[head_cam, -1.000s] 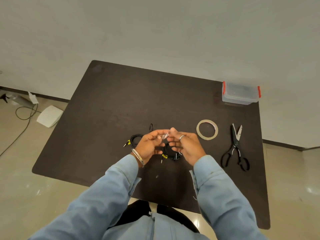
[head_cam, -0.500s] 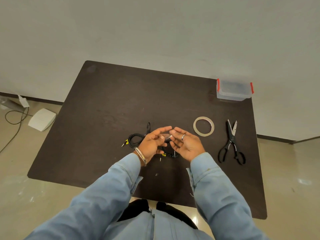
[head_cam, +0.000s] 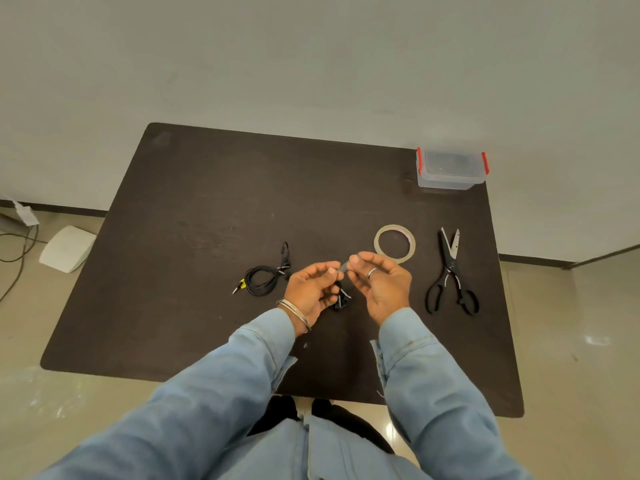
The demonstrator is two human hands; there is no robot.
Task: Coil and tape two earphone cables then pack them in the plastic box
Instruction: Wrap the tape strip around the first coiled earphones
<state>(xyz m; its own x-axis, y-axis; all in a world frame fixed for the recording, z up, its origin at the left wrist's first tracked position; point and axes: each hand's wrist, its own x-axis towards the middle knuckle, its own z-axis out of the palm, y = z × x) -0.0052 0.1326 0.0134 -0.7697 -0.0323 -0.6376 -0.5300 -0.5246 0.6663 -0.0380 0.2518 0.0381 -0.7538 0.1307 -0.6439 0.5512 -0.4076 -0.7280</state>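
My left hand and my right hand meet above the table's middle and pinch a short strip of clear tape between their fingertips. Below them a black earphone cable shows between the palms, mostly hidden; whether a hand holds it I cannot tell. A second black earphone cable lies coiled on the table to the left, its yellow-marked plug pointing left. The tape roll lies flat just beyond my right hand. The clear plastic box with red clips stands closed at the far right corner.
Black scissors lie open to the right of the tape roll. The dark table ends close to my body. On the floor at the left are a white device and cables.
Both hands have lifted a little and drawn slightly apart, stretching the tape strip between their fingertips. The coiled cable under them shows less than before.
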